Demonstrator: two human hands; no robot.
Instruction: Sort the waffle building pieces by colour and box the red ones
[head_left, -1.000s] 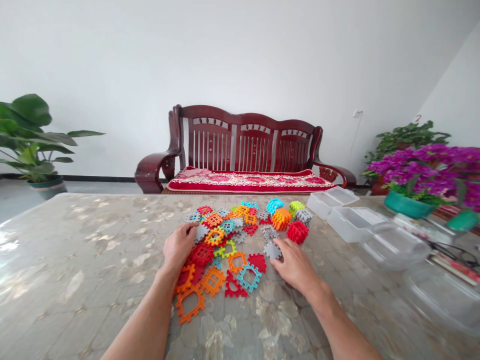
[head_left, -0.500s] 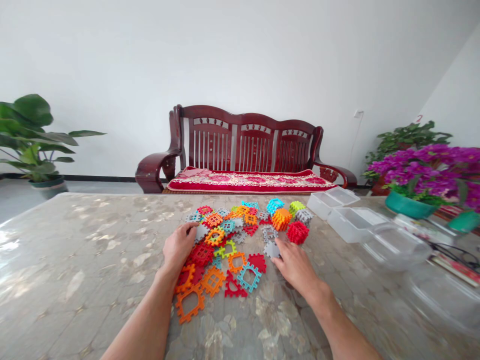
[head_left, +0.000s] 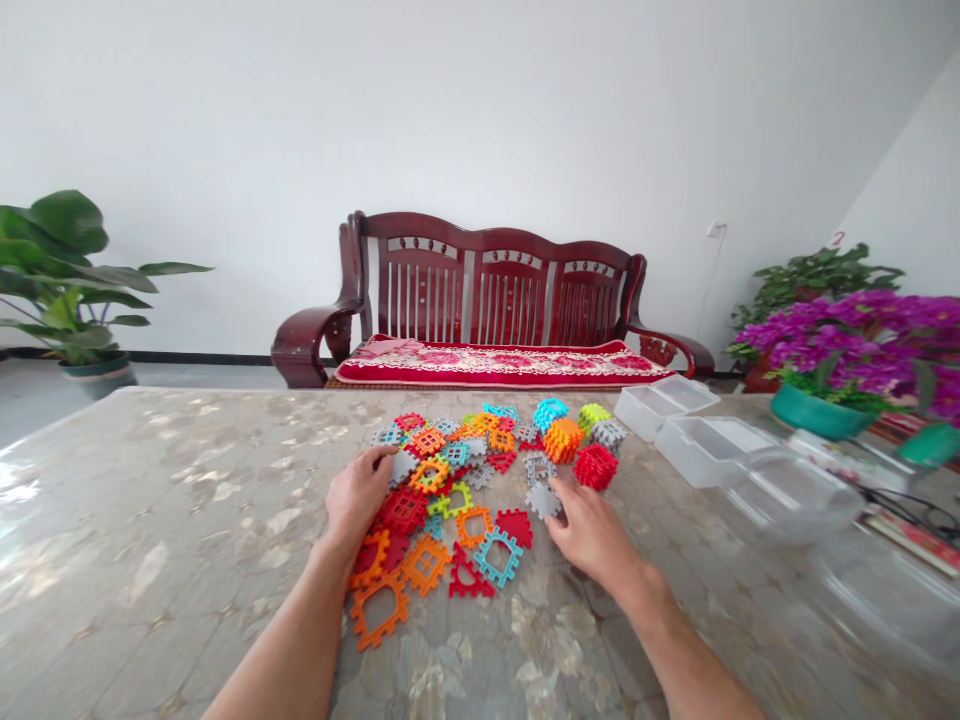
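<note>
Colourful plastic interlocking tiles (head_left: pixel 427 565) lie in a loose pile on the table, some solid, others with window-like or shaped cut-outs. At the pile's left side, my left hand (head_left: pixel 360 497) has its fingers closed at the edge of a solid grey tile (head_left: pixel 402 467). To the right of the pile, my right hand (head_left: pixel 596 527) pinches the right edge of another solid grey tile (head_left: pixel 541 501) between thumb and fingers. A grey window tile (head_left: pixel 539 467) lies just beyond it. Past my right hand stand a red stack (head_left: pixel 595 466) and an orange stack (head_left: pixel 562 440) of tiles.
Blue tiles (head_left: pixel 550 413), green tiles (head_left: pixel 594 416) and grey tiles (head_left: pixel 608 433) are stacked farther back. Clear plastic boxes (head_left: pixel 701 462) stand on the right, near a pot of purple flowers (head_left: pixel 840 345). A wooden bench (head_left: pixel 510 270) is behind the table (head_left: pixel 187 520).
The grey tile at my right hand has turned slightly and more of it shows. My left hand stays in nearly the same place.
</note>
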